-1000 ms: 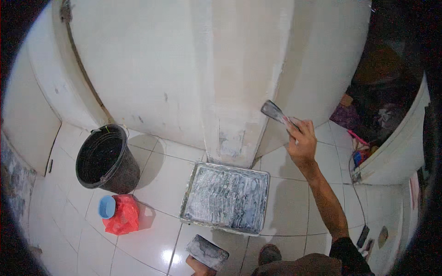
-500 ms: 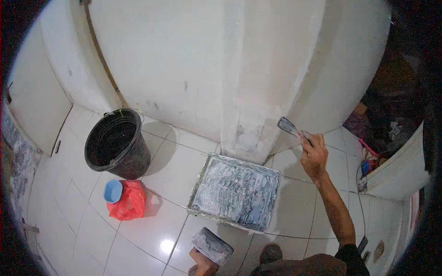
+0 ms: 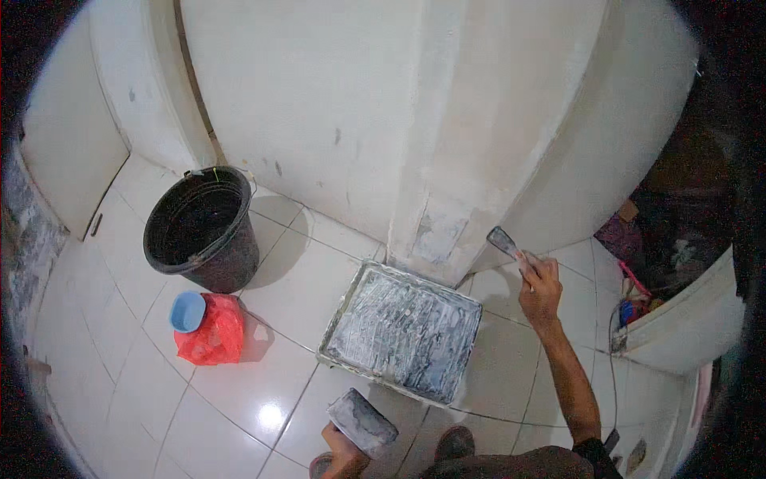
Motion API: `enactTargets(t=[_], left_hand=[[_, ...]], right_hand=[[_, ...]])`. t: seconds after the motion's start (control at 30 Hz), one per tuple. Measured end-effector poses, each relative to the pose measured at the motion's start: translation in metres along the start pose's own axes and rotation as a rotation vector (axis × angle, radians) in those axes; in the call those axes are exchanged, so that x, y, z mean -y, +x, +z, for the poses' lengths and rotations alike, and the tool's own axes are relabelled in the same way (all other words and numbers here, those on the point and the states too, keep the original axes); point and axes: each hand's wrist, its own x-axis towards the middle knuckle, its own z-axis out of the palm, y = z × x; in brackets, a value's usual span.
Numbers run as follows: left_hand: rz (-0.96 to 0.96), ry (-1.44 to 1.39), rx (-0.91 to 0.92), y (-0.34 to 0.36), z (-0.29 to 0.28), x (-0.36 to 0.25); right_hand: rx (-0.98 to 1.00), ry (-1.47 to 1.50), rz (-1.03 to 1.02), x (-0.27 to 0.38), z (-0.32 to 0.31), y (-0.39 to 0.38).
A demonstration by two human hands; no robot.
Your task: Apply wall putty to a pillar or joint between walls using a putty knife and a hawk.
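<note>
My right hand [image 3: 541, 291] is closed round the handle of a putty knife [image 3: 501, 239]. Its blade points up and left, close to the lower edge of the wall's corner column [image 3: 479, 160]; whether it touches cannot be told. My left hand [image 3: 345, 453] grips a flat grey rectangular putty board [image 3: 363, 423], smeared with whitish paste. Between my hands lies a shallow rectangular tray [image 3: 399, 339] on the floor, streaked with grey and white paste. A smooth pale patch [image 3: 440, 230] shows low on the column.
A black bucket [image 3: 239, 255] stands at the left near the wall. In front of it sit a red plastic bag [image 3: 215, 331] and a light blue cup [image 3: 187, 311]. My shoe [image 3: 455, 441] rests on the white tiles. A cable [image 3: 614, 375] and dark clutter [image 3: 630, 239] are at the right.
My right hand has lowered the putty knife a little along the column's edge. My left hand still holds the board, and the whole view has shifted slightly.
</note>
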Motion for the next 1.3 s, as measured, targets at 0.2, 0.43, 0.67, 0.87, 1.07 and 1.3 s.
enactTargets(t=[0.2, 0.43, 0.67, 0.87, 1.07, 1.3], left_hand=[[-0.080, -0.178, 0.021, 0.028, -0.031, 0.027], [-0.009, 0.076, 0.022, 0.019, -0.018, 0.014], [-0.199, -0.275, 0.028, 0.032, -0.032, 0.028], [-0.088, -0.239, 0.061, 0.021, -0.020, 0.018], [-0.036, -0.117, -0.054, 0.015, -0.010, 0.015], [-0.070, -0.077, 0.064, 0.013, -0.018, 0.008]], right_hand=[[0.019, 0.092, -0.039, 0.036, 0.003, 0.031], [0.074, -0.084, 0.000, 0.020, -0.003, 0.012], [0.096, 0.063, -0.014, 0.032, 0.004, 0.040], [0.071, 0.050, -0.002, 0.033, -0.004, 0.025], [0.072, 0.083, -0.030, 0.032, 0.000, 0.041], [0.069, 0.043, -0.054, 0.033, 0.004, 0.038]])
